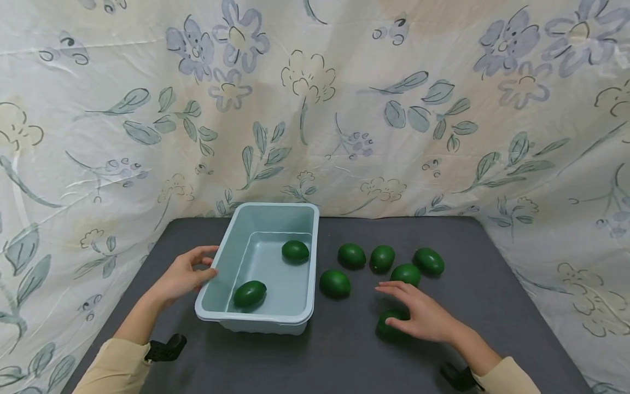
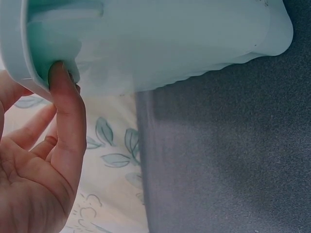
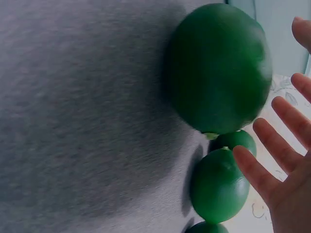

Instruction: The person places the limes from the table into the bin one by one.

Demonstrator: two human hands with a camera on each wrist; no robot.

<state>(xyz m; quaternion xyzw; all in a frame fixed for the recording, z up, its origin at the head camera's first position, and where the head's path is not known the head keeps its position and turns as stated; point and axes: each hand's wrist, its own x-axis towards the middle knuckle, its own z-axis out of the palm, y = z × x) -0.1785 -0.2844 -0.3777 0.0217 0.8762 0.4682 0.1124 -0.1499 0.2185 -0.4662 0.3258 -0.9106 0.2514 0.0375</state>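
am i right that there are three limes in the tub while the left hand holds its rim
Not quite: the head view shows only two limes in the tub, not three. The rest holds: the left hand does hold the tub's rim, which the left wrist view also shows.

We find no writing, label, brand, number or sign that can be read in any of the three views. The pale blue tub point(image 1: 303, 257) shows plain walls and a plain rim, the green fruits point(image 1: 334, 283) carry no sticker, and the grey table point(image 1: 492, 306) bears no mark. The cloth backdrop point(image 1: 315, 109) has only printed flowers and leaves, no letters.
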